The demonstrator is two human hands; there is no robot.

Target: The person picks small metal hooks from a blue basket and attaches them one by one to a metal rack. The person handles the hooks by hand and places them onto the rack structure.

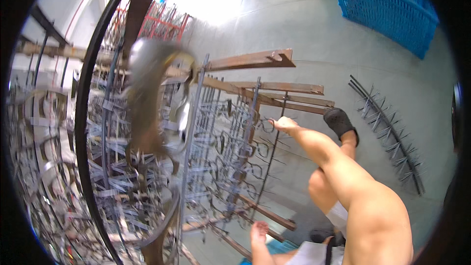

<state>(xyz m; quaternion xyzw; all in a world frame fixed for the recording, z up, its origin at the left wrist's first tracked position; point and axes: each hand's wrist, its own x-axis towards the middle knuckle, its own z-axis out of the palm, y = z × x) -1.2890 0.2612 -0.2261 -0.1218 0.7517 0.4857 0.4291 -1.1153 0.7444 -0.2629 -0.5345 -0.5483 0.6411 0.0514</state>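
My right hand (284, 124) is stretched out to the rack's near column, its fingers closed on a small curved metal piece (268, 125) beside a thin dark upright rod (276, 142). Lower down, my left hand (259, 231) is held near the rack's bottom rails with its fingers loosely apart, and no object shows in it. Several similar curved metal pieces (252, 149) hang from prongs on the rack's rods. Brown metal bars (289, 88) form the rack's frame.
A large shiny metal piece (147, 93), blurred, hangs close on the left among densely loaded rods. A pronged rod (392, 140) lies on the grey floor at right, past my dark shoe (338, 121). A blue plastic basket (382, 12) stands far right; a red rack (164, 22) stands behind.
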